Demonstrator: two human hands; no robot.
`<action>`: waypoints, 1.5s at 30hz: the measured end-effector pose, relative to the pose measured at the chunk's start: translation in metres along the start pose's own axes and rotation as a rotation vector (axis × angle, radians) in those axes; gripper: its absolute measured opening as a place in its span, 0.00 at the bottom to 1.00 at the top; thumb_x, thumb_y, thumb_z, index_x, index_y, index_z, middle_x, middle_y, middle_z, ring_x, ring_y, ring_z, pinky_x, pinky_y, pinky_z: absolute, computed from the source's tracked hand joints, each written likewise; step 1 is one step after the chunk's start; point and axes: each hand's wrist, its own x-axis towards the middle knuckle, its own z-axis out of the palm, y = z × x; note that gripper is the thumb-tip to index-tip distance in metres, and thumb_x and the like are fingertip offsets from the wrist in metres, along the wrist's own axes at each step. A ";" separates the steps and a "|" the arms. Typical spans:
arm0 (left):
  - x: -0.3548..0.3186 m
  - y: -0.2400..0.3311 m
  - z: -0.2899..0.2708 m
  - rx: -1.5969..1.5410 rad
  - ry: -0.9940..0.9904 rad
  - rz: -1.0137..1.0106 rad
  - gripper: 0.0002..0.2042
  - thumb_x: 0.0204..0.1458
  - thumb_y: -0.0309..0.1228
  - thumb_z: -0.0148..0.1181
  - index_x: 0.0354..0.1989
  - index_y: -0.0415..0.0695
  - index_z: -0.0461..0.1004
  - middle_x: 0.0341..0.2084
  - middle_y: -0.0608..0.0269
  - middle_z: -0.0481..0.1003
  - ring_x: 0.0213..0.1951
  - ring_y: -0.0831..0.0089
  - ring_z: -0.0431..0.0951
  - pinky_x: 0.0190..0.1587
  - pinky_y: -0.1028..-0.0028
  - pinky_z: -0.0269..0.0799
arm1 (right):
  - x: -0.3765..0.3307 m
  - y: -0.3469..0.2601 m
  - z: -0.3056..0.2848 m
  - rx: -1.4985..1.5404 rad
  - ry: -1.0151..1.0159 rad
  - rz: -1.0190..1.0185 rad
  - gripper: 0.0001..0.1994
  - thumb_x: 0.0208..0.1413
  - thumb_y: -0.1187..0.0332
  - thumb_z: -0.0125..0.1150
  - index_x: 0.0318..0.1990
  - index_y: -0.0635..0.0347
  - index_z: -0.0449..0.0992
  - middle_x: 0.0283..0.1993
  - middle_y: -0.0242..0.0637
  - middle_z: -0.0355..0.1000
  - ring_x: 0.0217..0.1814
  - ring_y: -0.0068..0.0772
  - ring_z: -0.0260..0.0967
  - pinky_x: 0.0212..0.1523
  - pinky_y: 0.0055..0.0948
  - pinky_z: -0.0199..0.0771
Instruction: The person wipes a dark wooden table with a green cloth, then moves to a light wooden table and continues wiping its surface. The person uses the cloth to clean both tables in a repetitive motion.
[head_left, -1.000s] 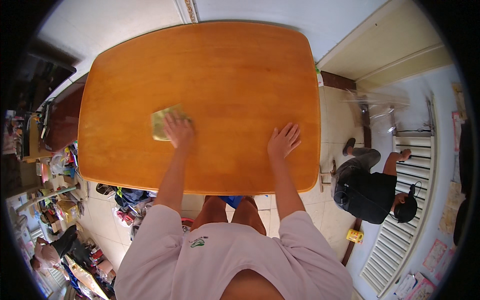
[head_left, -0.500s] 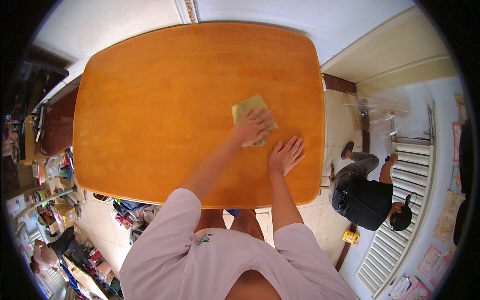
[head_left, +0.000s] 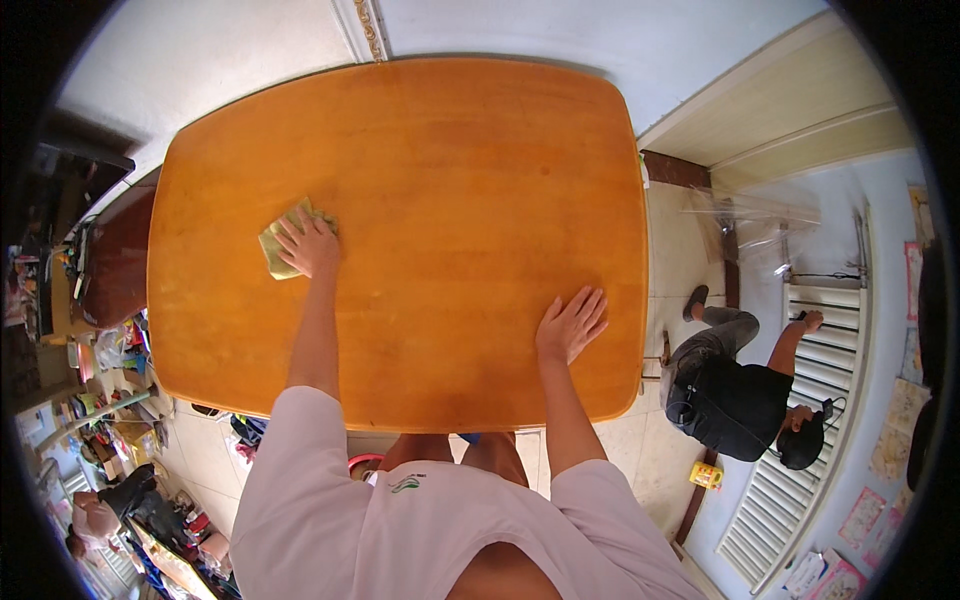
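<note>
A large orange-brown wooden table (head_left: 440, 150) with rounded corners fills the middle of the view. My left hand (head_left: 308, 245) presses flat on a folded yellow-green cloth (head_left: 277, 247) at the table's left side. My right hand (head_left: 570, 324) rests flat on the bare wood near the front right, fingers spread, holding nothing. Both forearms reach in from below, in pale pink sleeves.
A person in black (head_left: 735, 395) crouches on the tiled floor to the right, beside a white louvred panel (head_left: 800, 470) and a small yellow object (head_left: 706, 475). Cluttered shelves and a dark cabinet (head_left: 115, 260) stand to the left. A white wall runs behind the table.
My left hand has swept the cloth from the table's right-centre, beside my right hand, back to the left side. My right hand has stayed flat in place.
</note>
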 end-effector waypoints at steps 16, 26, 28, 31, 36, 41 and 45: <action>-0.197 0.292 -0.040 -0.709 -0.125 1.635 0.24 0.60 0.46 0.47 0.65 0.55 0.63 0.69 0.60 0.55 0.70 0.58 0.52 0.68 0.50 0.46 | -0.002 -0.002 -0.003 -0.011 -0.016 0.022 0.31 0.66 0.54 0.41 0.72 0.58 0.49 0.77 0.38 0.40 0.80 0.40 0.32 0.75 0.50 0.31; 0.099 0.067 0.024 0.120 0.151 0.616 0.26 0.65 0.48 0.37 0.69 0.51 0.57 0.66 0.54 0.60 0.68 0.53 0.55 0.67 0.52 0.49 | 0.000 -0.004 -0.005 0.008 0.007 -0.010 0.31 0.66 0.54 0.41 0.71 0.60 0.49 0.77 0.40 0.40 0.80 0.41 0.32 0.75 0.50 0.30; 0.113 0.001 0.025 0.187 -0.042 0.287 0.29 0.65 0.53 0.30 0.73 0.58 0.47 0.72 0.59 0.45 0.71 0.55 0.46 0.70 0.51 0.42 | -0.001 0.000 -0.003 0.004 0.001 -0.007 0.31 0.66 0.54 0.41 0.71 0.60 0.49 0.77 0.41 0.40 0.79 0.42 0.32 0.75 0.51 0.31; 0.083 -0.044 0.004 -0.012 -0.143 -0.171 0.29 0.64 0.54 0.28 0.73 0.62 0.46 0.74 0.63 0.38 0.73 0.56 0.41 0.70 0.48 0.39 | 0.001 0.003 -0.006 -0.004 -0.006 0.010 0.31 0.66 0.54 0.41 0.71 0.61 0.49 0.77 0.41 0.40 0.79 0.43 0.31 0.75 0.53 0.31; 0.072 0.023 0.009 0.065 0.014 -0.178 0.29 0.63 0.52 0.35 0.72 0.58 0.52 0.72 0.57 0.45 0.71 0.51 0.44 0.67 0.48 0.45 | 0.001 0.000 -0.007 -0.019 -0.015 0.001 0.31 0.66 0.54 0.42 0.71 0.61 0.49 0.77 0.42 0.40 0.79 0.44 0.32 0.75 0.53 0.31; -0.013 0.205 -0.015 -0.251 0.212 0.632 0.26 0.59 0.42 0.45 0.64 0.44 0.61 0.65 0.47 0.60 0.67 0.46 0.55 0.68 0.50 0.46 | 0.001 0.002 -0.006 -0.011 -0.004 0.009 0.31 0.66 0.54 0.42 0.71 0.61 0.49 0.77 0.42 0.39 0.79 0.44 0.32 0.75 0.53 0.31; -0.091 0.302 -0.025 -0.197 0.118 1.098 0.25 0.58 0.43 0.48 0.63 0.51 0.65 0.66 0.56 0.60 0.69 0.52 0.53 0.68 0.47 0.45 | 0.000 -0.004 -0.006 -0.010 -0.010 -0.013 0.31 0.66 0.55 0.42 0.71 0.61 0.49 0.77 0.42 0.39 0.79 0.44 0.32 0.75 0.52 0.31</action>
